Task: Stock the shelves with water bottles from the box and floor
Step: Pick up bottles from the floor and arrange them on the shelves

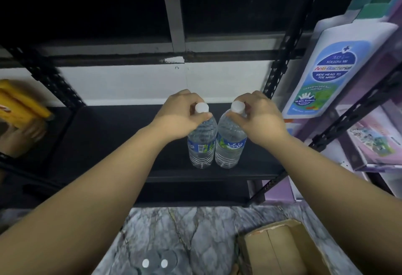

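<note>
While both bottles stand touching on shelf (104,135), left hand (178,113) fingers pinch left bottle (201,144) neck, right hand (258,116) seemingly likewise right bottle (229,146).

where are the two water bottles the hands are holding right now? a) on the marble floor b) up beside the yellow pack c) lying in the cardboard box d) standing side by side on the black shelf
d: each hand, left hand and right hand, has a grip near the cap of a bottle, left bottle and right bottle, both standing upright together on the black shelf.
</note>
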A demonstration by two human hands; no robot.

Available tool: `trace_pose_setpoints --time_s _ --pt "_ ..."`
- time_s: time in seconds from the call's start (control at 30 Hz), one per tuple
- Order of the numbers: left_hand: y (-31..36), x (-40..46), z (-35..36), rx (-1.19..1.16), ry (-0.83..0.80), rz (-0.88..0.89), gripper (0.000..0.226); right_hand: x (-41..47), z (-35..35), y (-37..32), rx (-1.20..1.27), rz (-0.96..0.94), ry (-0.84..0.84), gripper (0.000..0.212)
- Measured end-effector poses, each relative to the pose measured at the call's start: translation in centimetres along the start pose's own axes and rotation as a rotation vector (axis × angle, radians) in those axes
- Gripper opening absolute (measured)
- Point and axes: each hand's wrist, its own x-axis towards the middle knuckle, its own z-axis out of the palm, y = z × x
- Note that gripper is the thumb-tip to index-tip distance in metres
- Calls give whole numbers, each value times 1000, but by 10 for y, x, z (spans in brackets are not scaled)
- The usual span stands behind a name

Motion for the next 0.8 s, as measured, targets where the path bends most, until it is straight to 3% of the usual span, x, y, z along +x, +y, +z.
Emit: trace_pose_setpoints --time_s 0.37,0.6,0.7,0.8 --pt "-10 -5 23 -184 125 -79 41 -18 14 9 93 40 62 32" --pt "-27 -9 26 -380 -56 -39 38 -28 18 16 184 107 -18 48" --pt "-26 -15 33 -414 -36 -54 38 -29 20 16 223 118 -1 48" --pt "-24 -21 41 -387 49 -60 52 -31 24 18 229 102 13 51"
